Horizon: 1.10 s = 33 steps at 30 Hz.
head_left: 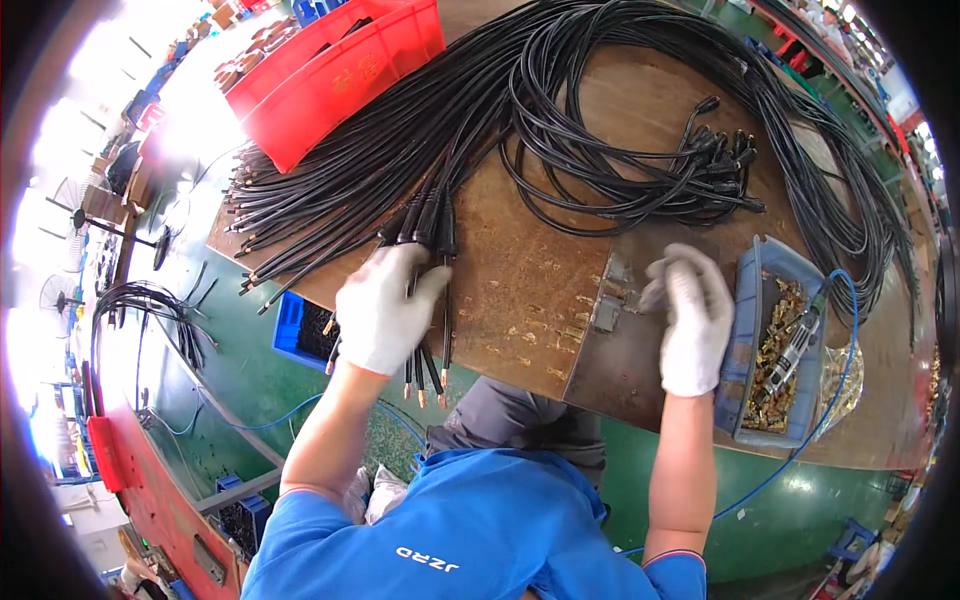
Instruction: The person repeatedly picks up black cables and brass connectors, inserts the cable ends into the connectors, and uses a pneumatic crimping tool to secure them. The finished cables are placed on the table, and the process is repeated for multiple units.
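- Our left hand, in a white glove, is closed around a small bundle of black cables. Their stripped ends hang over the near edge of the worn brown table, below the hand.
- The held cables belong to a big fan of black cables that lies across the left part of the table, with many loose ends pointing to the left edge.
- Our right hand, also in a white glove, rests on a dark metal plate. Its fingers are bent and close together near a small metal fixture; we cannot tell if they pinch something.
- Just to the right of this hand stands a blue bin with brass-coloured parts and a tool on a blue hose lying in it.
- Behind the plate lies a coil of black cables with moulded plugs.
- A red crate stands at the far left of the table.
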Motion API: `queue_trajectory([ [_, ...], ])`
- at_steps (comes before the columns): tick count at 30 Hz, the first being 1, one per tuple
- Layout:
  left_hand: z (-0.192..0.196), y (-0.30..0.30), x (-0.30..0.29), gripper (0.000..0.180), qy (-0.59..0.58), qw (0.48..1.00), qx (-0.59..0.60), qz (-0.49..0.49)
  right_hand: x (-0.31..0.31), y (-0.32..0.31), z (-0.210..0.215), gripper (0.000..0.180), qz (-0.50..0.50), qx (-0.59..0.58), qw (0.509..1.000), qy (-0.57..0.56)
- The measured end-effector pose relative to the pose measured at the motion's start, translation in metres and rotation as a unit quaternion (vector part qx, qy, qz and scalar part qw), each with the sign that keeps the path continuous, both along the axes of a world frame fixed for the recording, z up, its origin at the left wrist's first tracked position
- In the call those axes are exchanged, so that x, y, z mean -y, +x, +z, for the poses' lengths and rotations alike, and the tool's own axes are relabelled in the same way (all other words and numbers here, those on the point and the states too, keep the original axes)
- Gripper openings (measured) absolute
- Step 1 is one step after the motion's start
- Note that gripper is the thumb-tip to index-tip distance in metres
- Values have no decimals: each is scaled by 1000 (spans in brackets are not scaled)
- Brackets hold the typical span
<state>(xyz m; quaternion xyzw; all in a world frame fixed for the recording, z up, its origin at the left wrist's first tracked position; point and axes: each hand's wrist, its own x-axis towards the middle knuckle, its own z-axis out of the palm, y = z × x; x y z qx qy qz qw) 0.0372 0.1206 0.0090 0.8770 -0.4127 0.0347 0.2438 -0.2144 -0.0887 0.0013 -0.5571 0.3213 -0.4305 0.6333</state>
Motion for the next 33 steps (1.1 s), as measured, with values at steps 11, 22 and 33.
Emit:
queue_trajectory([
  [11,8,-4,-8,55,2,989,-150,-5,-77,34,-12,39,299,-219,920,-129],
  [22,12,-46,60,24,-99,896,119,-417,-70,16,-18,28,313,-329,875,-167],
  [33,12,-2,83,33,26,842,59,-535,-50,-3,-8,22,142,-423,772,-452],
])
